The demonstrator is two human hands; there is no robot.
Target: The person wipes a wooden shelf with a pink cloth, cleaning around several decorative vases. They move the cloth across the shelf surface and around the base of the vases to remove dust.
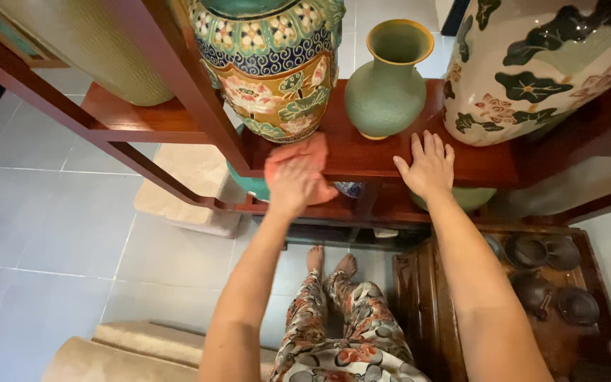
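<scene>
1. Grey floor tiles point(58, 233) spread below a dark red wooden shelf point(383, 152), its glossy board running left to right across the view

2. On the shelf stood a small green vase point(387, 88), upright, its long axis vertical and its yellow-rimmed mouth pointing up; the body was round, matte and finely speckled, narrowing to a short neck

3. The right hand point(429, 166) lay flat on the board with fingers spread and pointing toward the back of the shelf, gripping nothing; the green vase stood just beyond its fingertips, slightly to the left, apart from them

4. The left hand point(297, 177) was blurred over the front edge of the shelf, looking open and flat; whether it held anything could not be told

5. Just behind the left hand stood a large painted jar point(270, 64), glazed with flowers, leaves and blue scrolls on yellow

6. At the right stood a big white jar point(539, 64) with dark green leaves and pink blooms

7. Lower right, a carved wooden tea tray point(546, 283) carried dark brown clay teapots and cups
</scene>
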